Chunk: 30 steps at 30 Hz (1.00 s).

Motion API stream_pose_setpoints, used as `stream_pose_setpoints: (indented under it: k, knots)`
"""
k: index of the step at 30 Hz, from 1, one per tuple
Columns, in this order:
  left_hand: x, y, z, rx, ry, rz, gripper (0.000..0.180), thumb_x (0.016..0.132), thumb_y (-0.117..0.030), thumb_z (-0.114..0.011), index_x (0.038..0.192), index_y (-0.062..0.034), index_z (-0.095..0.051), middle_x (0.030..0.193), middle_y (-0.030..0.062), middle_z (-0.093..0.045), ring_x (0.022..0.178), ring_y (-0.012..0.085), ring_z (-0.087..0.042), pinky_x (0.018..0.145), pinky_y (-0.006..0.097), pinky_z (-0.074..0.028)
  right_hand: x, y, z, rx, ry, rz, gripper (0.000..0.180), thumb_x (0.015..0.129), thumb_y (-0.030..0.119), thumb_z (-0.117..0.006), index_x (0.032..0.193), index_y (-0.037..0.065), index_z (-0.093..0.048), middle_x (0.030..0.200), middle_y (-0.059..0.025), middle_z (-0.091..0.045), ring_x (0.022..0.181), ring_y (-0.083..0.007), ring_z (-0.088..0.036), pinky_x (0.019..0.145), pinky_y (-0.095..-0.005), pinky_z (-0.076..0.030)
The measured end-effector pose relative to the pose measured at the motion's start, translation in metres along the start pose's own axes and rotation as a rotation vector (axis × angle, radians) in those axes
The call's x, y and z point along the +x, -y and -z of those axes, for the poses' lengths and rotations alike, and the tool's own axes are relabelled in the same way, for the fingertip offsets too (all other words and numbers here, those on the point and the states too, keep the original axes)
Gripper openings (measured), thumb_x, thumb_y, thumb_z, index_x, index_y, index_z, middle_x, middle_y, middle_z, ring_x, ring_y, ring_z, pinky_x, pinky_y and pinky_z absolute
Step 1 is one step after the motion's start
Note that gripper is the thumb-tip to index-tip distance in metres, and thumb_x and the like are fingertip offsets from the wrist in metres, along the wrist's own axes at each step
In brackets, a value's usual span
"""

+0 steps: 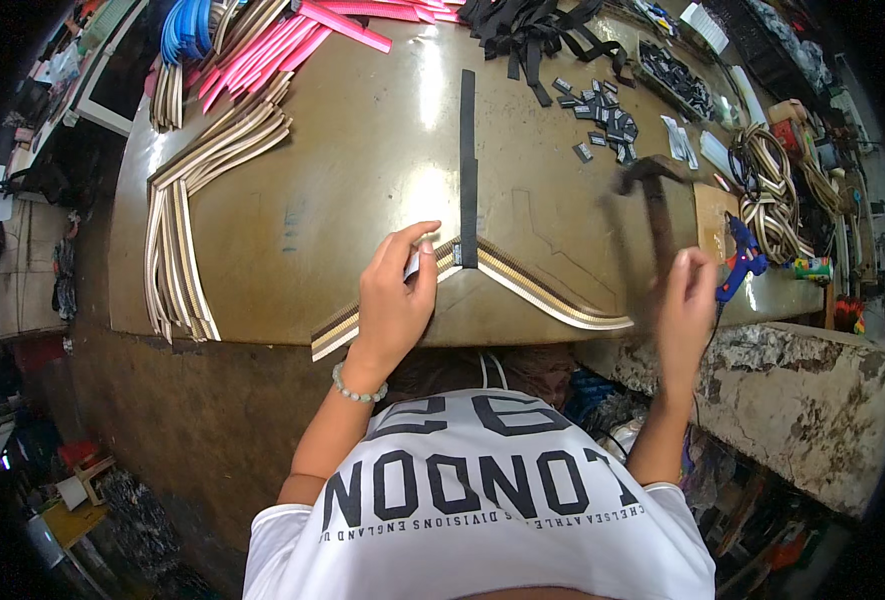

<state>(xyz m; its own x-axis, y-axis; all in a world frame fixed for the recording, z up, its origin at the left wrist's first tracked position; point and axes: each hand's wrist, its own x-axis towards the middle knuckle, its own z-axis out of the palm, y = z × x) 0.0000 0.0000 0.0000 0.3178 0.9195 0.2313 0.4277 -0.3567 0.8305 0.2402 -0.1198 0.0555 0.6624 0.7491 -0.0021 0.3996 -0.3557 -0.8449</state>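
A striped strap point(542, 290) in brown, tan and white lies bent into a peak near the front edge of the table. A narrow black strap point(468, 150) runs away from its peak, with a small dark label point(457, 255) beside the join. Over the striped strap's left arm is my left hand point(394, 295), thumb and forefinger apart, nothing plainly held. My right hand point(687, 300) is closed around a hammer point(654, 215), raised to the right of the straps and smeared by motion.
Striped straps point(177, 245) lie stacked at left, pink strips point(272, 50) behind them. Black straps point(532, 35) and scattered small labels point(612, 125) sit at back right. A blue glue gun point(742, 258) and coiled straps point(767, 190) are at far right.
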Motion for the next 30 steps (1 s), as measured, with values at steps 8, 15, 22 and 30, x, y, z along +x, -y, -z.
stream_pose_setpoints:
  k: [8,15,22,30]
  knots:
    - [0.004,0.002,-0.004,-0.133,-0.110,0.094,0.020,0.096,-0.004,-0.048,0.114,-0.0012,-0.055,0.075,0.0142,-0.055,0.058,0.0202,-0.048,0.056,0.034,-0.039,-0.028,0.018,-0.034,-0.086,0.443,0.173,0.030,0.101,0.026,-0.051,0.120,0.003,-0.050,0.085,-0.0225,-0.066,0.076,-0.0387,-0.067,0.066,-0.0414,-0.051]
    - [0.001,0.003,0.000,-0.074,-0.137,-0.137,0.016,0.093,-0.005,-0.054,0.108,-0.0018,-0.061,0.080,0.0149,-0.058,0.064,0.0261,-0.056,0.062,0.036,-0.046,-0.045,0.009,-0.056,-0.298,0.419,0.330,0.037,0.096,0.024,-0.060,0.122,-0.002,-0.055,0.093,-0.0265,-0.066,0.089,-0.0421,-0.067,0.077,-0.0434,-0.053]
    - [-0.009,-0.008,0.011,0.332,0.124,-0.151,0.031,0.083,-0.025,-0.072,0.107,-0.0066,-0.066,0.085,0.0095,-0.055,0.072,0.0270,-0.061,0.061,0.037,-0.050,-0.009,-0.017,0.000,-0.374,-0.204,0.314,0.039,0.097,0.027,-0.059,0.125,0.000,-0.060,0.110,-0.0247,-0.066,0.098,-0.0368,-0.066,0.084,-0.0380,-0.051]
    - [0.009,-0.006,0.010,0.450,0.303,-0.468,0.020,0.088,-0.024,-0.064,0.091,-0.0045,-0.060,0.079,0.0109,-0.053,0.064,0.0284,-0.059,0.057,0.039,-0.050,0.049,-0.077,0.035,-0.832,-0.407,0.351,0.029,0.096,0.024,-0.061,0.116,0.004,-0.066,0.094,-0.0139,-0.066,0.090,-0.0305,-0.060,0.082,-0.0385,-0.048]
